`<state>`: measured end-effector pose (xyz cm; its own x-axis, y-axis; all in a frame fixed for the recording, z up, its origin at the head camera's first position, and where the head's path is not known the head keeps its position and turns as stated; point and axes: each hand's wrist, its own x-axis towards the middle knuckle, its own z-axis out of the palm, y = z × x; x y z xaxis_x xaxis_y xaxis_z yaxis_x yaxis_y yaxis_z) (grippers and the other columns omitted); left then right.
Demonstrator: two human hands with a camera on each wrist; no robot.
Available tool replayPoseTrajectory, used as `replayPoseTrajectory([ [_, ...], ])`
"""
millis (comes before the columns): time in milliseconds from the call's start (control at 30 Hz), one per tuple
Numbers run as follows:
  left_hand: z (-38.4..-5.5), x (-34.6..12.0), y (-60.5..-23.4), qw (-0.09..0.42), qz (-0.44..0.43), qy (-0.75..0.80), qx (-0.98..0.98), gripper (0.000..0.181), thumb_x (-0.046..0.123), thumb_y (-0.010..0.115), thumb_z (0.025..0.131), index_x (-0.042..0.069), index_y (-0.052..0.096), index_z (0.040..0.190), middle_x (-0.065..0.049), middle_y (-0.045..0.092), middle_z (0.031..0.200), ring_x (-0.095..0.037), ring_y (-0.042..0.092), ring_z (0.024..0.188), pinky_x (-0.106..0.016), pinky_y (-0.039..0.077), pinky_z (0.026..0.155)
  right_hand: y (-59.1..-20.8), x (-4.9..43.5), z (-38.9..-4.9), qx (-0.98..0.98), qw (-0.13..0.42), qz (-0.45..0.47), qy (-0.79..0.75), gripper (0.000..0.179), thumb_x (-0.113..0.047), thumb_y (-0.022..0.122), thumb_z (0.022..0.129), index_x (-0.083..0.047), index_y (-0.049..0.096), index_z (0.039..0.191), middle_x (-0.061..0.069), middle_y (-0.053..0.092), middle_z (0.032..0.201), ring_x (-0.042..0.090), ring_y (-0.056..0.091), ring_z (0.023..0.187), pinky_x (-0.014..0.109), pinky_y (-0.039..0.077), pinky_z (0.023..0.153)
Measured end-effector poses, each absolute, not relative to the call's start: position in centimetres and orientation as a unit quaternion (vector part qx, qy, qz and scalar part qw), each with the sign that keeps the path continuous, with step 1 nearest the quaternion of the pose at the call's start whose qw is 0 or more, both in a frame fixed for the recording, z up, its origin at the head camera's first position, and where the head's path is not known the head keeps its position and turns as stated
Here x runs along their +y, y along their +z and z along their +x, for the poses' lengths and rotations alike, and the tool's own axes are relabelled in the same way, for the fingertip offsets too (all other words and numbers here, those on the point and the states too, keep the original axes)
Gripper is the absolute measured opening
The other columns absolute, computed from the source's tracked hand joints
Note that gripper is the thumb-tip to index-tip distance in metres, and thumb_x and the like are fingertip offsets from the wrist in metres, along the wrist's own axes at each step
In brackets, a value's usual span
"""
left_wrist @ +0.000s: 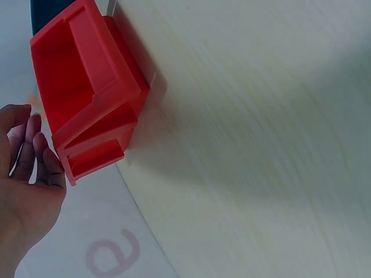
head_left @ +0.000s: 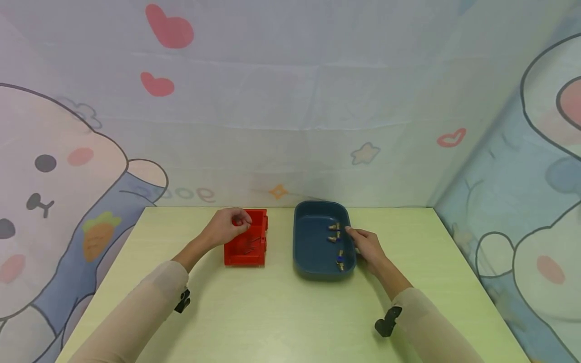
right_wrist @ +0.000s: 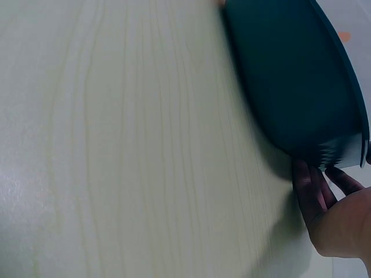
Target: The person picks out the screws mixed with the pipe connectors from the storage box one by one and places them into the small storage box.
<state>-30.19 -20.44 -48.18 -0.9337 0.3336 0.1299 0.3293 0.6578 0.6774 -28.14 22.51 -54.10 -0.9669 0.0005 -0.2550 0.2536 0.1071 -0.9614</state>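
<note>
My left hand [head_left: 227, 227] hovers over the rear left of a red plastic bin [head_left: 245, 260], fingers loosely bent; nothing shows between them. In the left wrist view those fingers [left_wrist: 26, 153] are beside the rim of the bin [left_wrist: 95, 49]. A few thin metal pieces [head_left: 251, 247] lie inside it. At the right side of a dark blue tray [head_left: 313, 275], my right hand [head_left: 369, 247] grips the rim, thumb on top. The right wrist view shows its other fingers [right_wrist: 307, 188] against the tray's outer wall [right_wrist: 295, 87]. Small brass fittings with blue parts [head_left: 334, 238] lie along the tray's right side.
Both containers stand side by side near the back of a pale wood-grain table [head_left: 281, 317], with a gap between them. A printed cloth backdrop [head_left: 290, 101] hangs just behind the table's rear edge. Small black devices [head_left: 387, 322] are strapped to both wrists.
</note>
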Motion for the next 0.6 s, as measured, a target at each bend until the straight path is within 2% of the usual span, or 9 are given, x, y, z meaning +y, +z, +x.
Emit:
replayPoseTrajectory([
  [300, -30.12, -20.71, -47.94, -0.002, 0.187, 0.378, 0.907, 0.005, 0.013, 0.074, 0.098, 0.01, 0.074, 0.102, -0.001, 0.069, 0.09, -0.021, 0.062, 0.087, -0.035, 0.053, 0.078, -53.81, 22.31, -28.12, 0.737, 0.097, 0.077, -0.665, 0.063, -0.045, 0.06, 0.108, 0.004, 0.057, 0.147, 0.025, 0.057, 0.149, 0.041, 0.053, 0.139, 0.056, 0.037, 0.12],
  [600, -30.06, -20.35, -47.24, -0.012, 0.207, 0.386, 0.899, 0.007, 0.013, 0.075, 0.098, 0.01, 0.074, 0.104, 0.0, 0.07, 0.092, -0.019, 0.062, 0.087, -0.037, 0.053, 0.079, -53.7, 22.47, -28.48, 0.746, 0.104, 0.073, -0.653, 0.06, -0.044, 0.059, 0.109, 0.004, 0.06, 0.143, 0.023, 0.062, 0.143, 0.039, 0.057, 0.133, 0.056, 0.046, 0.113],
])
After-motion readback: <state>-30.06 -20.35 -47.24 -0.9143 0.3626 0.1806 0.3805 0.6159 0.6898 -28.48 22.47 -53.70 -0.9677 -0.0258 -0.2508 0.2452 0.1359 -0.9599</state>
